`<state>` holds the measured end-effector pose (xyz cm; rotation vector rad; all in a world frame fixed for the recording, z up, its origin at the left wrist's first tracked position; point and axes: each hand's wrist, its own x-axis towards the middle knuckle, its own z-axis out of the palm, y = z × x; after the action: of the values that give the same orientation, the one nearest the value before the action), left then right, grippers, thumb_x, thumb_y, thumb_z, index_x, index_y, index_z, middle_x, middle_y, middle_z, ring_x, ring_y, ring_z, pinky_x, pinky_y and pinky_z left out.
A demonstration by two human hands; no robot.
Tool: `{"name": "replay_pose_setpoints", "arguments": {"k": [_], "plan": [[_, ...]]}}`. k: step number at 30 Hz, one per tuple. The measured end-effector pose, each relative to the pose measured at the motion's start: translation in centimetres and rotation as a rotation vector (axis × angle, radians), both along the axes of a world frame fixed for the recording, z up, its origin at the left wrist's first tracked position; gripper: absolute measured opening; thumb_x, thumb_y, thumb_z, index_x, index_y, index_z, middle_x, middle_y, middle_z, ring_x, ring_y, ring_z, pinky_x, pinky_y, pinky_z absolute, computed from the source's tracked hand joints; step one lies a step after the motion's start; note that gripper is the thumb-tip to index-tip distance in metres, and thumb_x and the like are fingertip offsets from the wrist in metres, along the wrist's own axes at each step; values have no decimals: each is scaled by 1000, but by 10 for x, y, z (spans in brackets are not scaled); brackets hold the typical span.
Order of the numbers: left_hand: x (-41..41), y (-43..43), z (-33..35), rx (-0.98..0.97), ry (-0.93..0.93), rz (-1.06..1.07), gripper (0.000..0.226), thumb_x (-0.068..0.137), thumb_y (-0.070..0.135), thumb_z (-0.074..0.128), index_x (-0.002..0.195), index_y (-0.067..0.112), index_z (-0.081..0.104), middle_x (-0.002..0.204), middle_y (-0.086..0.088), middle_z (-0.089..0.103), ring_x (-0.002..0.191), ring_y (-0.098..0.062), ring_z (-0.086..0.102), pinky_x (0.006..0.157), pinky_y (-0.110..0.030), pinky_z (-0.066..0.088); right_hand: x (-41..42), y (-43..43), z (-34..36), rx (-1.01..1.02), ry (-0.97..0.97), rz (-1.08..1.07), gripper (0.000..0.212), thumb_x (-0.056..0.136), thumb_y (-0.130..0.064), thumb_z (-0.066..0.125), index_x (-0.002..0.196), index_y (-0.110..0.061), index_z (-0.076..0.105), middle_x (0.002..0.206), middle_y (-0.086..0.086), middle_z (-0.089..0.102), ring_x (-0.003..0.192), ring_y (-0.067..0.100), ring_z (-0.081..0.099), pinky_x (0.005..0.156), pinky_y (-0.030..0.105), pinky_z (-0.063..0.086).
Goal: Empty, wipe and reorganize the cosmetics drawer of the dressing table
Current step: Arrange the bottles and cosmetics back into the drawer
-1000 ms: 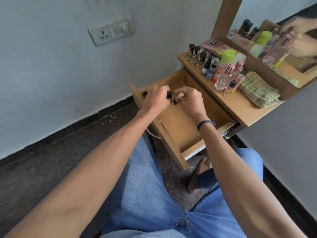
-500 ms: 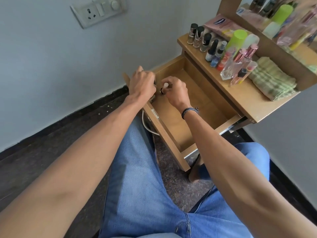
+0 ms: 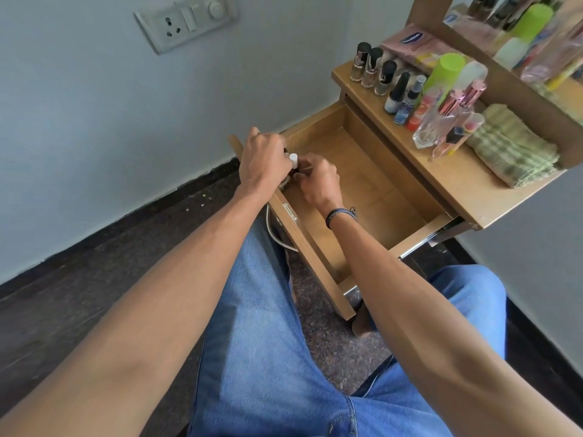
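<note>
1. The drawer (image 3: 372, 190) of the dressing table is pulled fully out. Its floor shows bare wood except in the near left corner.
2. Both hands work in that corner. The right hand (image 3: 318, 181) has its fingers curled in, apparently pinching a small white-capped bottle (image 3: 293, 159) that stands upright between the two hands.
3. The left hand (image 3: 265, 159) is curled over the corner beside the drawer front. Something dark lies under it, but whether it holds anything cannot be told.
4. The tabletop (image 3: 457, 187) carries a row of nail polish bottles (image 3: 372, 70), perfume bottles (image 3: 441, 121) and a folded checked cloth (image 3: 511, 146).
5. Judgement: the cosmetics are mostly out, so this is either the last of the emptying or the first item restocked. The view does not settle which.
6. If emptying, the next move calls for lifting the bottle upright to the tabletop, then taking up the cloth.
</note>
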<state>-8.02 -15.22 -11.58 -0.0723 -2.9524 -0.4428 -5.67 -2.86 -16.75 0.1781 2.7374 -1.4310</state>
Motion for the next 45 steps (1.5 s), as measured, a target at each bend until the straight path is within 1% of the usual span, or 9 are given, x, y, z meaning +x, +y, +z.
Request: {"name": "replay_pose_setpoints", "arguments": {"k": [8,11,14,18,23,28,37,41,45], "plan": [[-2,-1,-2,69,24,32,21,86,15,73,106,9,77,96,-6,77,98,-21,53,74,-33,49,0,-11,-6,-20,-18,-12,38,88,5,59,119,-16,68,114,9,70,108,29,64,95,47,53],[-2,-2,-2,91,43,36,26,85,12,71,110,9,76,101,-5,77,94,-18,48,74,-27,43,-1,-12,-6,-24,-9,-16,42,88,4,59,124,-17,66,117,10,70,110,30,64,96,47,52],[-3,-2,-2,107,48,33,22,87,11,67,106,9,77,102,-5,76,91,-19,47,78,-29,43,-3,-12,-6,19,14,26,44,85,6,57,121,-17,68,116,8,69,110,30,62,93,43,51],[-3,-3,-4,132,62,47,14,87,12,66,95,9,78,97,-3,74,88,-14,40,75,-26,40,-5,-11,-7,85,13,83,37,86,5,55,113,-15,71,113,8,69,105,31,60,86,35,47],[-4,-3,-6,135,53,63,16,89,13,64,97,9,77,98,-3,74,91,-15,43,74,-26,42,-4,-10,-10,127,1,103,39,89,4,50,119,-12,68,114,12,67,104,33,59,84,33,43],[-4,-3,-7,117,63,60,14,91,15,63,93,10,76,95,-2,73,89,-12,40,72,-25,41,-1,-12,-7,112,17,107,47,92,7,46,130,-13,65,117,15,69,107,36,61,93,45,49],[-4,-3,-6,117,76,56,14,92,15,64,95,9,76,97,-3,73,91,-15,47,74,-27,46,-3,-13,-9,160,19,150,53,94,5,45,138,-20,62,121,12,69,109,34,61,95,42,48],[-4,-3,-7,124,82,56,13,91,15,65,96,9,76,97,-3,73,89,-11,42,72,-25,43,-3,-13,-12,155,5,137,50,96,3,45,138,-17,61,121,13,69,108,33,62,94,41,49],[-4,-3,-6,115,67,59,15,92,13,63,96,9,76,95,-3,73,89,-12,41,72,-27,45,-2,-13,-12,144,56,149,56,94,5,45,140,-22,60,125,11,69,109,33,61,93,42,49]]}}
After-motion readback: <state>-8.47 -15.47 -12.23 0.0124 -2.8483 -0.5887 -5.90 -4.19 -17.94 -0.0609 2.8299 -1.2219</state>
